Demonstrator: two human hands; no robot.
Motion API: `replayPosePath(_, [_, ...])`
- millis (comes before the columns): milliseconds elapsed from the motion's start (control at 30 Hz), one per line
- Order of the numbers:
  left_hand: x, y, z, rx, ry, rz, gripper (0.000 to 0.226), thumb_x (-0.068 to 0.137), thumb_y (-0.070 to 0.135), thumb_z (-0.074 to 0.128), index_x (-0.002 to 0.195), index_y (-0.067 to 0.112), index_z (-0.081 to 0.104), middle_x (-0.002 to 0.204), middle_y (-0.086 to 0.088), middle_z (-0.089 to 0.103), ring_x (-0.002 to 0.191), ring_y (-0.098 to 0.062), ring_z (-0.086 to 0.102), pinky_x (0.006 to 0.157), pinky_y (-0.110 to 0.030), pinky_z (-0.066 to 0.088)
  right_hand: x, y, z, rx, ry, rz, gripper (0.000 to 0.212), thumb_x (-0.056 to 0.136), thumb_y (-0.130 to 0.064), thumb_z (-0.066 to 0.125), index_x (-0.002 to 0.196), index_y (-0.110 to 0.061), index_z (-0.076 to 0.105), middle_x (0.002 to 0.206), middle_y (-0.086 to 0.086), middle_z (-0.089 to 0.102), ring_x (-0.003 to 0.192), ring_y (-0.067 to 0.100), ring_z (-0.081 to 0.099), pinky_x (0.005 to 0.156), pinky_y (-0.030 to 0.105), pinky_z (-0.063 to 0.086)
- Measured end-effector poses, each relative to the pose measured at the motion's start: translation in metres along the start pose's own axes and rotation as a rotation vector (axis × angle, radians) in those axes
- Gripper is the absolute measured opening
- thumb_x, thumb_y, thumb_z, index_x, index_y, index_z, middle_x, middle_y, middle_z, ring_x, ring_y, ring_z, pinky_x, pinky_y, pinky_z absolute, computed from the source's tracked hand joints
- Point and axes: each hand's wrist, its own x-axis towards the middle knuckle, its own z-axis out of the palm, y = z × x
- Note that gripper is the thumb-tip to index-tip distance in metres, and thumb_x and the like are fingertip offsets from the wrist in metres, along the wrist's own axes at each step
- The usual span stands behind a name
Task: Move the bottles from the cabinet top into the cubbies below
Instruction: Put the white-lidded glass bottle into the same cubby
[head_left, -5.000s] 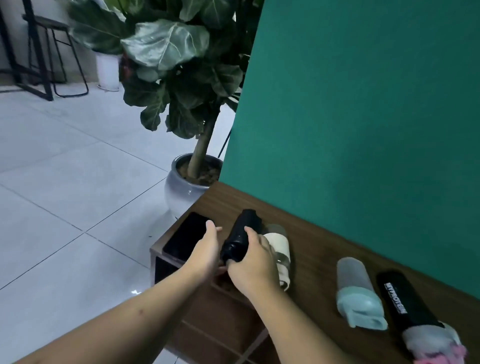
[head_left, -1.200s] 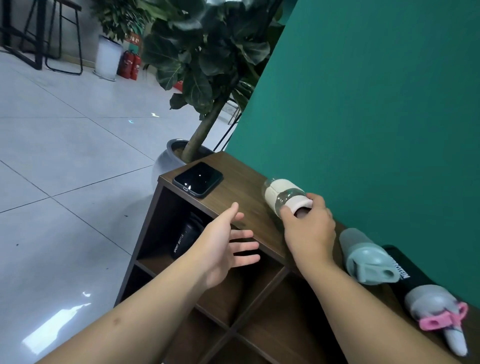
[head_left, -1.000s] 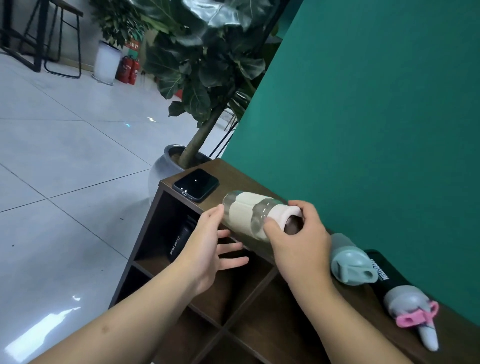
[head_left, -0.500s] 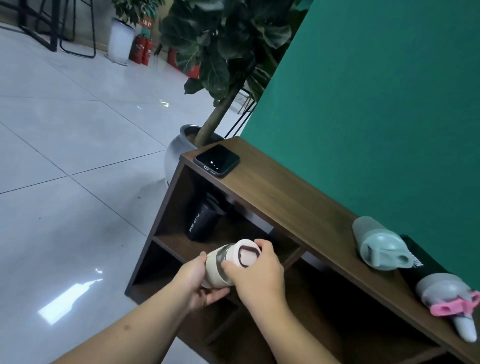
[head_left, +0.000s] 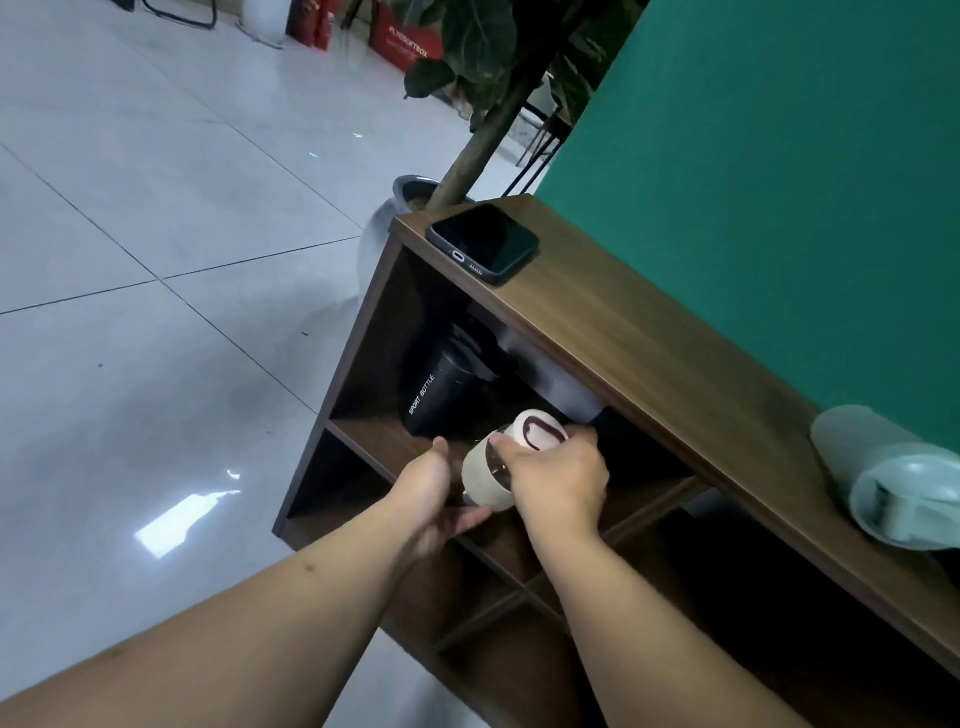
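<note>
A clear bottle with a cream sleeve and pink cap (head_left: 491, 475) is at the mouth of the upper left cubby of the dark wooden cabinet (head_left: 634, 338). My right hand (head_left: 558, 480) grips it from above near the cap. My left hand (head_left: 434, 491) cups its underside. A black sport bottle (head_left: 441, 392) stands deeper in that same cubby. On the cabinet top at the right edge lies a pale green bottle (head_left: 893, 483).
A black phone (head_left: 483, 243) lies on the left end of the cabinet top. A green wall runs behind the cabinet. A potted plant (head_left: 410, 200) stands just past the cabinet's left end. Tiled floor spreads to the left.
The black bottle went into the upper left cubby. My right hand then lifted the cream bottle off the cabinet top, my left joined it, and both lowered it to the cubby mouth.
</note>
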Motion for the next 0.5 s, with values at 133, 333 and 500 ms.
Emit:
replayPosePath(133, [0.015, 0.001, -0.001, -0.013, -0.033, -0.011, 0.066, 0.107, 0.055, 0.034, 0.134, 0.001, 0.060, 0.145, -0.017, 0.059, 0.113, -0.044, 0.068, 0.086, -0.046, 0.062, 0.018, -0.001, 0.008, -0.011, -0.003, 0.069, 0.079, 0.065, -0.052, 0.091, 0.121, -0.006, 0.058, 0.121, 0.016, 0.069, 0.106, 0.035, 0.070, 0.071, 0.028, 0.044])
replayPosePath(333, [0.025, 0.006, 0.005, 0.002, -0.065, 0.003, 0.073, 0.102, 0.064, 0.037, 0.144, 0.007, 0.057, 0.148, -0.007, 0.057, 0.118, -0.036, 0.066, 0.074, -0.036, 0.059, 0.037, -0.002, 0.022, -0.013, 0.000, 0.057, 0.081, 0.063, -0.058, 0.090, 0.116, -0.004, 0.061, 0.118, 0.018, 0.069, 0.104, 0.036, 0.070, 0.074, 0.030, 0.046])
replayPosePath(500, [0.020, 0.004, 0.013, 0.051, -0.111, 0.005, 0.059, 0.103, 0.065, 0.037, 0.105, 0.015, 0.069, 0.120, -0.005, 0.066, 0.107, -0.022, 0.064, 0.090, -0.032, 0.054, 0.046, 0.005, 0.024, -0.003, -0.029, 0.015, 0.069, 0.073, -0.048, 0.087, 0.119, -0.003, 0.062, 0.121, 0.019, 0.069, 0.106, 0.037, 0.070, 0.077, 0.031, 0.049])
